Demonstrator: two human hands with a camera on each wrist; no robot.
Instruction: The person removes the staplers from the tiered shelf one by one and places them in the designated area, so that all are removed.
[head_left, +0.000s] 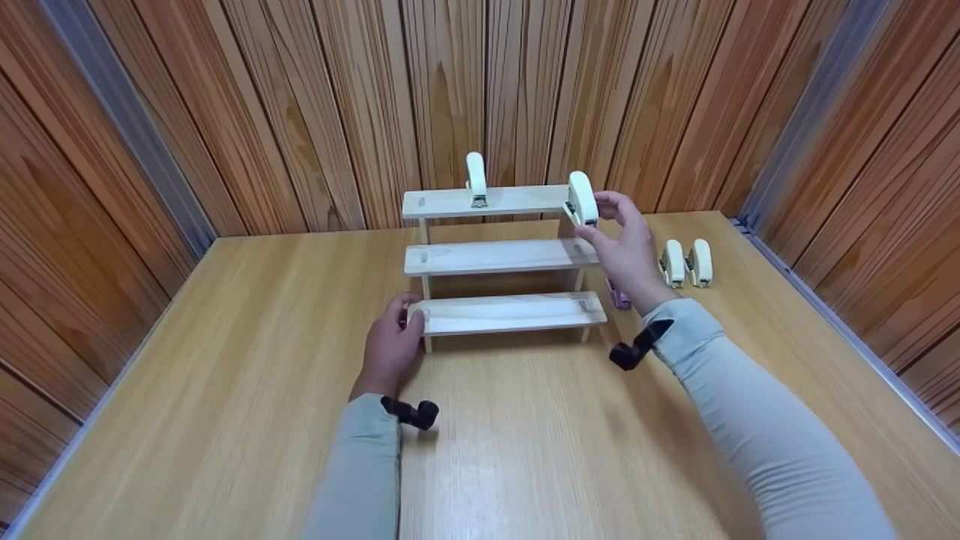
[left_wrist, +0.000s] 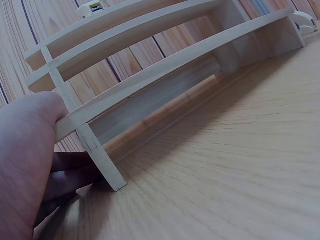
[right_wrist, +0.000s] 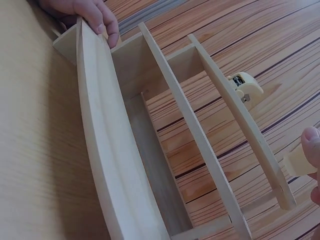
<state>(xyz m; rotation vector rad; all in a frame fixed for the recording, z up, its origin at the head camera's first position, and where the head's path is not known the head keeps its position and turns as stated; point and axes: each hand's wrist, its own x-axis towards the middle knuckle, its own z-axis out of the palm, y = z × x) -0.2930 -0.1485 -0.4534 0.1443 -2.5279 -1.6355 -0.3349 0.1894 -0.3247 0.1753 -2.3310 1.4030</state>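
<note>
A three-tier wooden stand sits on the table. My left hand grips the left end of its lowest shelf, thumb on top and fingers beneath, as the left wrist view shows. In my right hand a cream stapler is pinched upright between thumb and fingers, right at the right end of the top shelf. Left of the middle of that top shelf stands another cream stapler, upright and facing forward. In the right wrist view the held stapler shows only partly, at the right edge.
Two more cream staplers, a nearer one and an outer one, stand side by side right of the stand. A purple stapler is partly hidden behind my right hand. Wood-panelled walls enclose the table at back and sides.
</note>
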